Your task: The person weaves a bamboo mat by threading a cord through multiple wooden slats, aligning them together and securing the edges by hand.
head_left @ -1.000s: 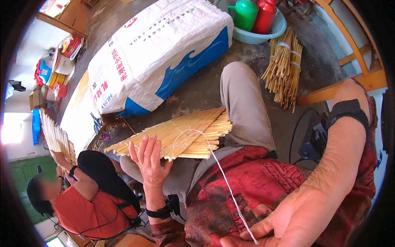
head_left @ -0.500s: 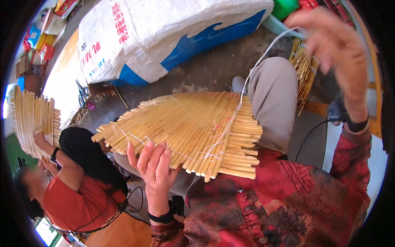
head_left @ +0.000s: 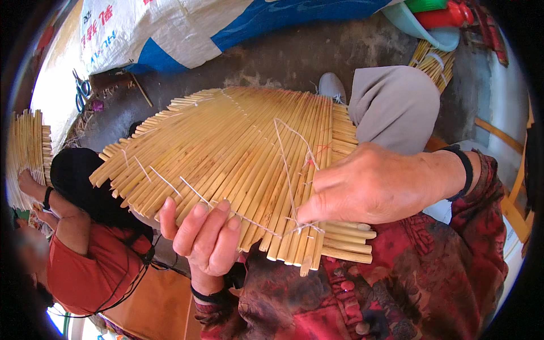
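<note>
A fan-shaped mat of pale reed sticks (head_left: pixel 209 141), laced with thin white thread and a bit of red thread, lies across my lap, with more sticks crosswise under its right side. My left hand (head_left: pixel 209 238) grips the lower edge from beneath, fingertips curled over the front. My right hand (head_left: pixel 362 184) is closed in a pinch on the white thread (head_left: pixel 283 164) near the lower right of the mat, where several stitches cross. A loop of that thread runs over the sticks above my fingers; the pinched fingertips are partly hidden by the hand.
A co-worker (head_left: pixel 90 266) at left holds another stick mat (head_left: pixel 25 141). Beyond are a white-and-blue woven sack (head_left: pixel 170 28), scissors (head_left: pixel 82 90), a pale blue basin (head_left: pixel 396 20) with flasks (head_left: pixel 447 14), stick bundles (head_left: pixel 428 62), and a wooden frame (head_left: pixel 498 136) at right.
My right hand swung up with the thread half a second ago and has come down onto the mat. The mat is nearer and more face-up, still in my left hand.
</note>
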A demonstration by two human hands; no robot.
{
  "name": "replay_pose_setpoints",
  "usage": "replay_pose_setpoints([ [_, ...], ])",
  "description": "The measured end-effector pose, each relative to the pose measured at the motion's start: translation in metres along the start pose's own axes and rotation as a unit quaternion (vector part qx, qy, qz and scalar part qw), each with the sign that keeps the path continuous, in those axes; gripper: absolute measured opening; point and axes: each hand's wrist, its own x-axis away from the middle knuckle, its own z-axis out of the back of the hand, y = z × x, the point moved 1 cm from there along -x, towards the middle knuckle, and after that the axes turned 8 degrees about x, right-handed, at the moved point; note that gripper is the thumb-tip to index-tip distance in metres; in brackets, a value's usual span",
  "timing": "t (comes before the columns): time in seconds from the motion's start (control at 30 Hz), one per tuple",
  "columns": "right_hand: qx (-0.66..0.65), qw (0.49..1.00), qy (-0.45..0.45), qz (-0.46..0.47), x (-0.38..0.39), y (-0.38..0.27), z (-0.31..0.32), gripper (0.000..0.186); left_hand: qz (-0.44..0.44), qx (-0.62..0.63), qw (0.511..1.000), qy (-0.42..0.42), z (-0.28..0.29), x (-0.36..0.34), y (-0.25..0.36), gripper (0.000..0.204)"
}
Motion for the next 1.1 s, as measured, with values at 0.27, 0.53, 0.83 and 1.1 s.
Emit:
replay_pose_setpoints([
  [0.27, 0.010, 1.000, -0.028, 0.004, 0.002, -0.001, 0.003, 0.017, -0.002, -0.005, 1.000, 0.015, -0.001, -0.003, 0.003, 0.031],
  [0.53, 0.021, 0.997, -0.074, 0.001, 0.002, -0.002, 0.007, 0.021, 0.033, 0.027, 0.999, 0.011, 0.002, -0.010, 0.018, 0.012],
  [0.83, 0.023, 0.994, -0.108, 0.006, -0.002, -0.001, 0.013, 0.023, 0.034, 0.049, 0.998, 0.000, 0.003, -0.012, 0.016, 0.014],
  [1.1, 0.022, 0.992, -0.122, -0.001, -0.004, -0.004, 0.016, 0.023, 0.032, 0.053, 0.998, 0.004, 0.003, -0.016, 0.016, 0.014],
])
